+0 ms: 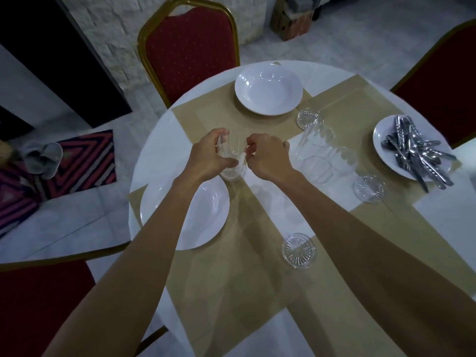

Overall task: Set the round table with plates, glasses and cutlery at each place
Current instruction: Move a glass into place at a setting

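Both arms reach out over the round table, and the hands meet on one clear glass near the middle of the beige placemats. The left hand is wrapped round the glass from the left, fingers curled over its upper part. The right hand comes in from the other side, its fingertips tucked against the glass's right edge. From here it looks like a pinch, though the clear wall makes that hard to be sure of.

Everything else sits around that glass. Just on the near side of it lies a white plate, partly under the left forearm. Straight beyond the glass is a second white plate, in front of a red chair with a gold frame. To the right of the glass stands a cluster of clear tumblers. Well beyond those, at the table's right edge, a third plate carries a loose heap of steel cutlery.

Three cut-glass coasters lie apart on the mats. One is beyond the glass and to its right, one is past the tumblers, and one is nearer than the glass, between the forearms. Off to the glass's left, down on the floor, a striped rug has grey slippers on it.
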